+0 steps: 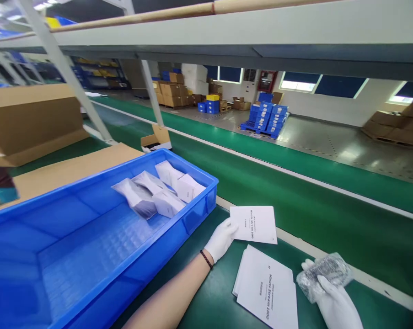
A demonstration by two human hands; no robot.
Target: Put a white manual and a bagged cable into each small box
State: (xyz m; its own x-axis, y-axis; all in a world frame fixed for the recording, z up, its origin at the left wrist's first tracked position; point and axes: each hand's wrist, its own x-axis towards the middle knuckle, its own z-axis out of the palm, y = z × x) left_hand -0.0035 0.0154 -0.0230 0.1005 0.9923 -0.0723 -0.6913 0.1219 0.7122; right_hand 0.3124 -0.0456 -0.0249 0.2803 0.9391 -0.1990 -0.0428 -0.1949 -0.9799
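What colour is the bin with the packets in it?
The bin is blue, shown best in the head view.

Beyond the green belt, a glossy grey floor catches the light; 3 dark-shaded windows line the white wall, brown cartons stack up left, blue crates sit centre, and a pale overhead shelf crosses above.
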